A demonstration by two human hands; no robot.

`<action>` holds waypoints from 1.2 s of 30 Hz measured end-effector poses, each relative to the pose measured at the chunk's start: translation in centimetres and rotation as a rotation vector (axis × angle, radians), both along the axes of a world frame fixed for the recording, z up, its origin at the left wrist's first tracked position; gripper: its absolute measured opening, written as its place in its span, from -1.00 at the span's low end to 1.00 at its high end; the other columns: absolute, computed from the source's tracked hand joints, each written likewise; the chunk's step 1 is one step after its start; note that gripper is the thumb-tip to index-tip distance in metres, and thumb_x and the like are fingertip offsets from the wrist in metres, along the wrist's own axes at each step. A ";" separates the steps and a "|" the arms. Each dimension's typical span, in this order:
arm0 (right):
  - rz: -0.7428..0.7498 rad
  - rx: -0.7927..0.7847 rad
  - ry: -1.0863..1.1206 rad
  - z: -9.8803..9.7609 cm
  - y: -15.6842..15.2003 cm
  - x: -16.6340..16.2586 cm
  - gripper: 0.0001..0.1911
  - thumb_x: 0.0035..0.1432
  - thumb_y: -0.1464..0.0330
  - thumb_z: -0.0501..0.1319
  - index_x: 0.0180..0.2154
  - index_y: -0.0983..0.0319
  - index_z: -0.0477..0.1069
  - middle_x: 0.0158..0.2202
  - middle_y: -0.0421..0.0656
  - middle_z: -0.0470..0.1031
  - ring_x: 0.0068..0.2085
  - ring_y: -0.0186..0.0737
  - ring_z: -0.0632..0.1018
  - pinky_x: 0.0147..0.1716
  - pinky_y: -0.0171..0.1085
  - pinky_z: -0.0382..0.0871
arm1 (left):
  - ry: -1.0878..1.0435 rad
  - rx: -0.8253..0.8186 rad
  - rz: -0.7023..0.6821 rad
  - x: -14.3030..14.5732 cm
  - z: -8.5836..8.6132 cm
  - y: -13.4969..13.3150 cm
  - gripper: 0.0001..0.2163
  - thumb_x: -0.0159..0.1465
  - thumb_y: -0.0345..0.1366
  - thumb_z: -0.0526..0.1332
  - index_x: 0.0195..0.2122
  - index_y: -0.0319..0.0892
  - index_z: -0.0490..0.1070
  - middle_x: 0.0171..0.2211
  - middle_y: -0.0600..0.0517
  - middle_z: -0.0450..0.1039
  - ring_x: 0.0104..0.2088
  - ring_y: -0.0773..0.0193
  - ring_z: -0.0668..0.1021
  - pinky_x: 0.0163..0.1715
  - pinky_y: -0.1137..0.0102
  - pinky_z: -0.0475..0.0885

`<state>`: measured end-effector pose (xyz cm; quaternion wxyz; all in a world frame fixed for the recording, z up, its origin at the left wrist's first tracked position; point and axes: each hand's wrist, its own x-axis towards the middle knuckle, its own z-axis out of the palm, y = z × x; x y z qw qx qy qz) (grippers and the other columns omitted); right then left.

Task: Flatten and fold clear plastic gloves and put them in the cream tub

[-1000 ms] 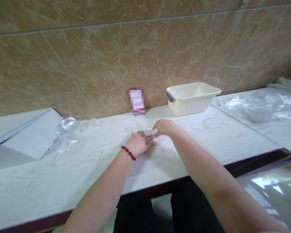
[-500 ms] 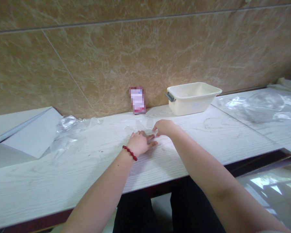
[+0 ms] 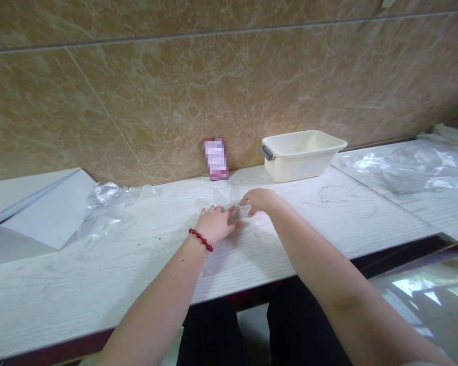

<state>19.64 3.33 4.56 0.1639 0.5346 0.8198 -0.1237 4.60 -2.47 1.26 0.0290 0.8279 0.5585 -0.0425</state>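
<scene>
A bare left hand [image 3: 215,223], palm down with fingers spread and loose, lies over thin, clear plastic film [image 3: 218,195] — the nearer hand. The film shows just beyond those fingertips, long axis unclear. Rightward, a bare right hand [image 3: 258,200] — curved, thumb and forefinger parted.

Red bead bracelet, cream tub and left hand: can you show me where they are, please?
Red bead bracelet [image 3: 201,239]: head view, on its middle beads.
Cream tub [image 3: 294,166]: head view, on its front wall.
Left hand [image 3: 214,224]: head view, on the back of the hand.
</scene>
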 end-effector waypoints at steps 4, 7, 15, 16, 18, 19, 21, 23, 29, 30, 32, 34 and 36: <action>0.027 0.020 0.028 -0.2 0.0 0.2 -0.32 -0.31 0.25 0.32 -0.04 -0.02 0.22 -0.04 -0.21 0.30 -0.07 -0.10 0.35 -0.14 -0.21 0.20 | 0.014 0.036 0.028 0.0 -0.3 0.4 -0.34 0.03 0.20 -0.28 0.08 -0.01 0.04 0.13 -0.09 -0.04 0.10 -0.09 -0.01 -0.05 0.02 -0.09; 0.039 0.028 0.043 -0.3 0.1 0.4 -0.33 -0.31 0.24 0.32 -0.05 -0.02 0.24 -0.04 -0.21 0.30 -0.08 -0.09 0.35 -0.15 -0.21 0.20 | 0.027 -0.010 -0.002 -0.1 -0.5 0.6 -0.37 0.04 0.20 -0.31 0.06 0.05 0.06 0.14 -0.04 -0.05 0.11 -0.07 -0.02 -0.05 -0.01 -0.11; -0.015 0.139 0.110 0.2 -0.2 0.6 -0.46 -0.17 0.24 0.23 -0.05 -0.02 0.24 -0.05 -0.24 0.32 -0.08 -0.13 0.36 -0.16 -0.24 0.21 | 0.011 0.017 -0.029 -0.1 -0.3 0.1 -0.42 0.08 0.16 -0.30 0.02 0.06 0.14 0.00 -0.05 0.19 0.02 -0.03 0.16 -0.08 0.03 0.00; -0.012 0.143 0.105 0.2 -0.2 0.5 -0.46 -0.17 0.24 0.23 -0.06 -0.02 0.25 -0.05 -0.24 0.32 -0.08 -0.12 0.35 -0.15 -0.24 0.21 | 0.009 0.023 -0.030 0.0 -0.3 0.0 -0.42 0.08 0.16 -0.30 0.01 0.06 0.15 -0.02 -0.04 0.20 0.01 -0.03 0.18 -0.08 0.04 0.00; -0.002 0.129 0.081 0.1 -0.2 0.4 -0.47 -0.19 0.24 0.25 -0.07 -0.02 0.27 -0.05 -0.23 0.31 -0.07 -0.11 0.35 -0.14 -0.23 0.20 | -0.001 0.033 -0.035 0.1 -0.2 -0.2 -0.42 0.08 0.16 -0.29 0.00 0.07 0.17 -0.05 -0.04 0.24 -0.01 -0.02 0.21 -0.09 0.04 0.01; 0.001 0.116 0.070 0.0 -0.2 0.3 -0.47 -0.20 0.24 0.26 -0.08 -0.02 0.27 -0.05 -0.23 0.31 -0.08 -0.11 0.35 -0.14 -0.22 0.19 | -0.008 0.037 -0.038 0.1 -0.1 -0.3 -0.43 0.08 0.16 -0.29 -0.01 0.07 0.18 -0.07 -0.04 0.26 -0.03 -0.01 0.23 -0.09 0.05 0.02; 0.006 0.083 0.053 -0.2 0.0 0.2 -0.45 -0.24 0.22 0.28 -0.10 -0.03 0.29 -0.06 -0.22 0.32 -0.08 -0.09 0.36 -0.15 -0.21 0.20 | -0.020 0.037 -0.039 0.2 0.1 -0.4 -0.43 0.08 0.16 -0.28 -0.01 0.06 0.19 -0.11 -0.04 0.29 -0.05 0.02 0.26 -0.10 0.06 0.03; 0.010 0.055 0.047 -0.4 0.2 0.2 -0.44 -0.27 0.21 0.29 -0.11 -0.04 0.30 -0.07 -0.21 0.34 -0.10 -0.08 0.36 -0.16 -0.20 0.20 | -0.025 0.031 -0.032 0.2 0.2 -0.5 -0.44 0.08 0.15 -0.27 -0.02 0.05 0.20 -0.13 -0.04 0.31 -0.07 0.03 0.27 -0.09 0.06 0.04; 0.019 0.039 0.068 -0.7 0.7 0.3 -0.41 -0.31 0.17 0.30 -0.11 -0.06 0.30 -0.08 -0.23 0.34 -0.11 -0.08 0.37 -0.16 -0.19 0.20 | -0.021 0.068 -0.023 0.4 -0.4 0.1 -0.44 0.07 0.17 -0.24 0.00 0.06 0.17 0.06 -0.05 0.10 0.06 -0.03 0.10 -0.04 0.02 -0.07; 0.020 0.035 0.069 -0.8 0.8 0.4 -0.40 -0.32 0.17 0.30 -0.11 -0.06 0.29 -0.08 -0.23 0.34 -0.10 -0.08 0.37 -0.16 -0.19 0.20 | -0.020 0.063 -0.030 0.4 -0.6 0.2 -0.43 0.06 0.18 -0.25 0.00 0.06 0.16 0.09 -0.04 0.04 0.08 -0.04 0.06 -0.04 0.00 -0.09; 0.021 0.017 0.070 -0.8 0.9 0.5 -0.38 -0.34 0.18 0.31 -0.10 -0.06 0.28 -0.07 -0.24 0.33 -0.10 -0.09 0.37 -0.16 -0.20 0.20 | -0.018 0.029 -0.052 0.3 -0.8 0.4 -0.42 0.06 0.18 -0.27 0.03 0.08 0.12 0.11 -0.03 0.00 0.09 -0.05 0.03 -0.04 -0.02 -0.10; 0.027 0.003 0.074 -0.8 0.9 0.7 -0.36 -0.34 0.20 0.32 -0.09 -0.05 0.28 -0.06 -0.25 0.33 -0.10 -0.10 0.37 -0.16 -0.22 0.20 | -0.015 -0.012 -0.068 0.1 -0.8 0.4 -0.43 0.07 0.17 -0.29 0.04 0.10 0.08 0.09 -0.03 0.04 0.08 -0.06 0.05 -0.07 -0.06 -0.07; 0.044 0.000 0.083 -0.8 0.7 0.8 -0.35 -0.33 0.23 0.32 -0.08 -0.02 0.27 -0.05 -0.25 0.32 -0.09 -0.12 0.36 -0.15 -0.25 0.19 | -0.007 -0.046 -0.072 -0.2 -0.6 0.3 -0.45 0.08 0.15 -0.29 0.04 0.13 0.06 0.07 -0.03 0.07 0.06 -0.08 0.09 -0.10 -0.10 -0.04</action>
